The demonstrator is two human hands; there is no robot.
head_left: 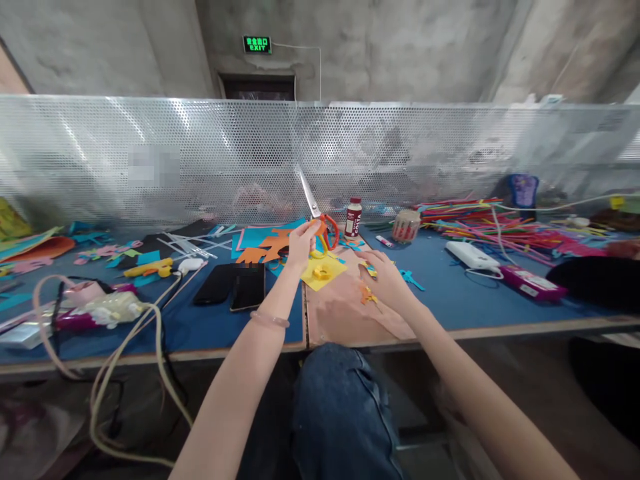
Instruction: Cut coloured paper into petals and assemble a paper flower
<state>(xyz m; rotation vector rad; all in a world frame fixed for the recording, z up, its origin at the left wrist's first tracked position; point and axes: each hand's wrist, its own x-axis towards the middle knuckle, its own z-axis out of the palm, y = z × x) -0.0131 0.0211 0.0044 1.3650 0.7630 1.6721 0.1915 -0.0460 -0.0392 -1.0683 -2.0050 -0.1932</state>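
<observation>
My left hand is closed on a pair of scissors, near the handles. The blades point up and away from me, and the orange-red finger loops lie to the right of my fingers. Below them a yellow paper square lies on the desk, with a small yellow ring-shaped piece on top. My right hand is low over the brown surface, fingers curved and apart, beside small yellow and blue paper bits. Orange and yellow paper scraps lie just under it.
Orange cutouts lie on blue sheets behind my left hand. A bottle and a clear jar stand at the back. Two dark phones, a yellow glue gun and cables are left; pipe cleaners and a white power bank right.
</observation>
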